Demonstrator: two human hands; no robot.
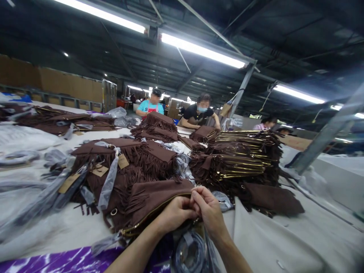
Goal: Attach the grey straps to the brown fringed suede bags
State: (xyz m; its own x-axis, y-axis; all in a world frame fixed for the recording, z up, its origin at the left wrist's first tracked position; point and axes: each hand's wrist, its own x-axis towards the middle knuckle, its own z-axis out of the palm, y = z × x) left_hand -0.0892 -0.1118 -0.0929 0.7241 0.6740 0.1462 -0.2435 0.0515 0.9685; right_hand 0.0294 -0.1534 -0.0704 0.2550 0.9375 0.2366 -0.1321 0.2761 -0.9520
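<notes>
A brown fringed bag (159, 195) with a gold zipper lies in front of me. My left hand (178, 212) is closed at the zipper's right end, with the fingers curled against the bag's edge. Next to it, my right hand (207, 206) pinches the same corner of the bag, thumb and fingers together. Whatever small part sits between the fingertips is hidden. Just below the hands is a coiled strap in clear plastic (189, 250). A plastic-wrapped strap (109, 185) with a brown paper tag (123, 162) rests on the bags to the left.
Stacked brown bags with gold zippers (241, 155) rise at the right, with a single bag (274, 199) before them. More fringed bags (155, 127) lie further back. Purple plastic (65, 261) covers the front left edge. Two people stand across the table; a metal post (318, 142) slants at right.
</notes>
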